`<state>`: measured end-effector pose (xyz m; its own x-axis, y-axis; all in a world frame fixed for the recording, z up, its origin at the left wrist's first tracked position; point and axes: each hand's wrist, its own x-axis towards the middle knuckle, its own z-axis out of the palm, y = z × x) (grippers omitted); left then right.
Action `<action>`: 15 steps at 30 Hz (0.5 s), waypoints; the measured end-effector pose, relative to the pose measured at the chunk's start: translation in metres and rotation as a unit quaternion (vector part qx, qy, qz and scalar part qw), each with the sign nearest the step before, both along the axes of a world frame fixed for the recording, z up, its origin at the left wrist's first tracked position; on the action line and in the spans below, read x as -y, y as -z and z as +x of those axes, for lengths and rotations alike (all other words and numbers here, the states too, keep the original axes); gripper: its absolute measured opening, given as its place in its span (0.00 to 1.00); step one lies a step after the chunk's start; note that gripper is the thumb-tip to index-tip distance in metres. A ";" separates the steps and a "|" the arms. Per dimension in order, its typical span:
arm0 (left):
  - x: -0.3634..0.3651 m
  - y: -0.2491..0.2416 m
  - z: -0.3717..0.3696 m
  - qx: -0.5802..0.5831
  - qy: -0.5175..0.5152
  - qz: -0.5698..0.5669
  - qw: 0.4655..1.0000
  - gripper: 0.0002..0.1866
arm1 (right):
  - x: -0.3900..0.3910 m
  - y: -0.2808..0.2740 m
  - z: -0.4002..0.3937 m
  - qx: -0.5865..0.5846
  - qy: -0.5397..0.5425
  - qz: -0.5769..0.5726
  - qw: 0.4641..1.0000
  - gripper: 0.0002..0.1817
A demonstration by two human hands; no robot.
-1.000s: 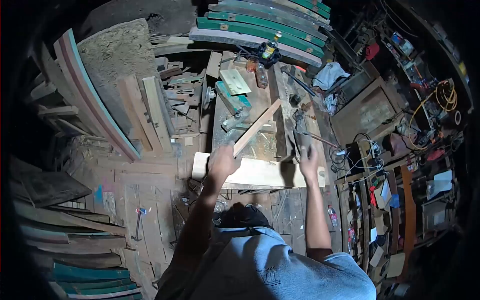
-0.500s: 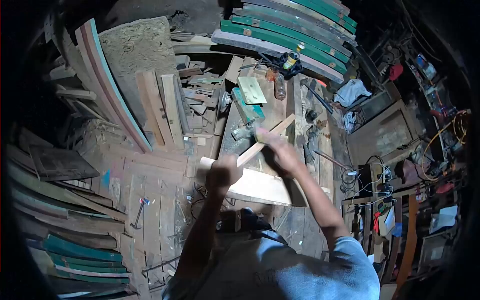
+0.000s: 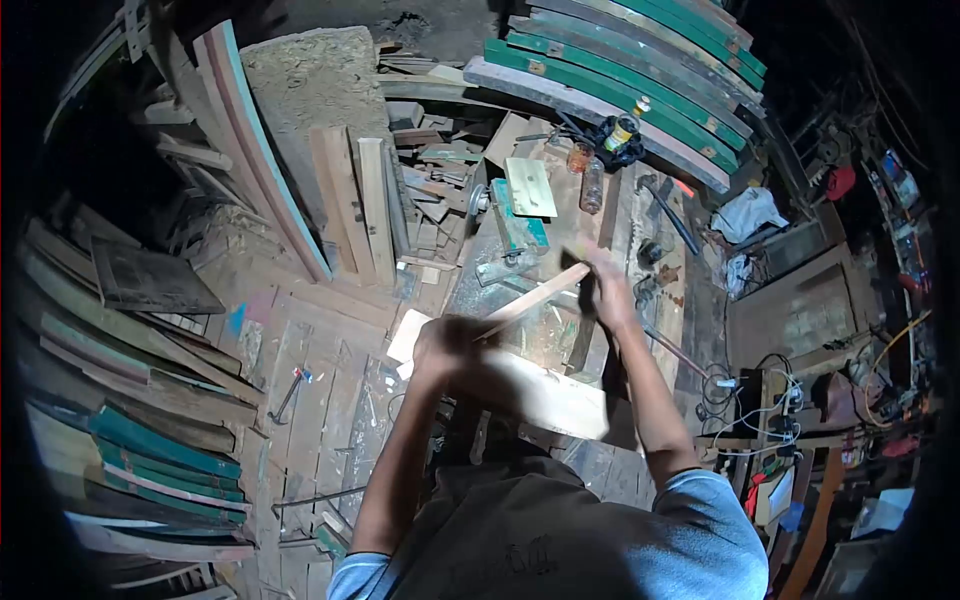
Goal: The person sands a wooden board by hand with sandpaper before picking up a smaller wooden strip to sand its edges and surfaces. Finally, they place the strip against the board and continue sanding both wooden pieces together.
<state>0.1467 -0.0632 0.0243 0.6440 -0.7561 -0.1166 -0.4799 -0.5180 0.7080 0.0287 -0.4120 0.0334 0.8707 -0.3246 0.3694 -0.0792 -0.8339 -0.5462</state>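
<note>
A pale wooden strip [image 3: 535, 301] slants up and away over the workbench. My left hand [image 3: 447, 346] is closed around its near end. At the far end is my right hand [image 3: 608, 287], smeared by motion, its fingers curled beside the strip's tip; a small dark, flat patch shows at the fingertips, and I cannot tell what it is. Below the strip lies a wide pale board [image 3: 555, 395], partly shadowed, along the bench's near side. Just beyond the strip sits a green metal machine part [image 3: 519, 228] with a light rectangular piece of wood [image 3: 530, 187] on it.
On the bench's far part stand a clear jar [image 3: 591, 187], a yellow-labelled bottle [image 3: 621, 130] and a dark-handled hammer [image 3: 671, 214]. Green-painted planks [image 3: 620, 85] are stacked behind. Wood offcuts [image 3: 430, 205] pile up at the left. A hammer [image 3: 288, 396] lies on the floor; cables [image 3: 755, 400] hang at the right.
My right hand has moved from the strip's middle to its far end. My left hand still grips the near end. The whole view has shifted slightly.
</note>
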 end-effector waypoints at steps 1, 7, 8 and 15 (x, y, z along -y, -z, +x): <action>0.001 -0.010 -0.003 0.014 0.010 0.030 0.999 0.23 | 0.004 0.014 0.005 0.022 0.048 -0.023 0.998 0.27; 0.016 -0.033 -0.012 0.070 -0.059 0.162 0.983 0.20 | -0.090 0.041 -0.015 0.054 -0.160 -0.026 0.985 0.29; 0.017 -0.031 -0.015 0.081 -0.052 0.181 0.979 0.20 | -0.073 0.037 -0.021 0.028 -0.212 -0.044 0.976 0.28; 0.035 -0.028 -0.019 0.143 -0.068 0.210 0.965 0.15 | 0.046 0.024 -0.005 -0.134 0.167 -0.005 0.977 0.29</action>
<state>0.1276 -0.0980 0.0527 0.7851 -0.5871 -0.1974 -0.5321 -0.8024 0.2702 0.0234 -0.4581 0.0094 0.7832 -0.6041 0.1468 -0.4862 -0.7423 -0.4610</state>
